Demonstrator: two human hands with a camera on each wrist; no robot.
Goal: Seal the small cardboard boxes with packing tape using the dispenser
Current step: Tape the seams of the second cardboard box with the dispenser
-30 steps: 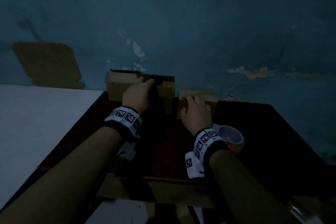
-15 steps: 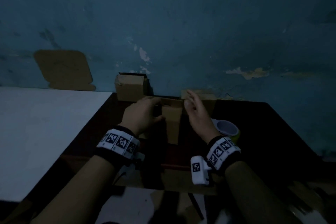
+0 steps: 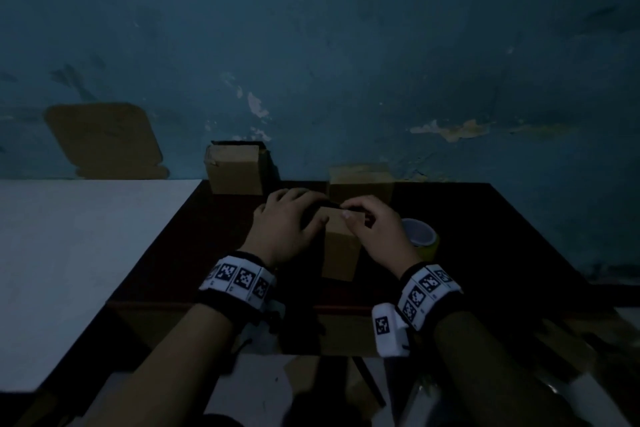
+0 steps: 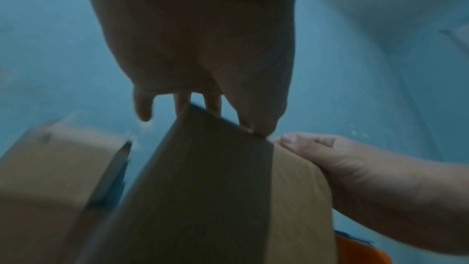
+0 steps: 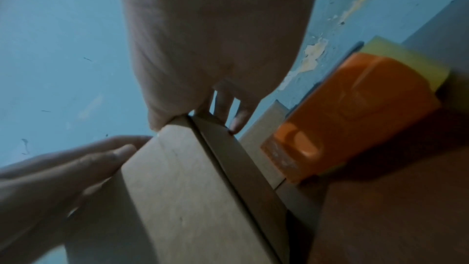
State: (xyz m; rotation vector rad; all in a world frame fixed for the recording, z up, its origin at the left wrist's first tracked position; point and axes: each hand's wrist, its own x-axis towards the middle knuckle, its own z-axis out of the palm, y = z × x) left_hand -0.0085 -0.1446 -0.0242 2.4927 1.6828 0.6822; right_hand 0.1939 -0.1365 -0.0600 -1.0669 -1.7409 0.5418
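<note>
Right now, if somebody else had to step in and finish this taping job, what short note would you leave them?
Left hand: fingers laid fairly straight against the left side and top of the upright small box at mid-table.
Right hand: fingers curled over the box's top right edge, thumb on its front, steadying it.
Tape dispenser, orange with a yellow roll, sits untouched on the dark table, just right of the box.
Two more boxes wait by the wall: back-left box and back-right box.
Done: one box pulled forward and stood up.
Left: no tape shows on this box; the others look untaped.
</note>
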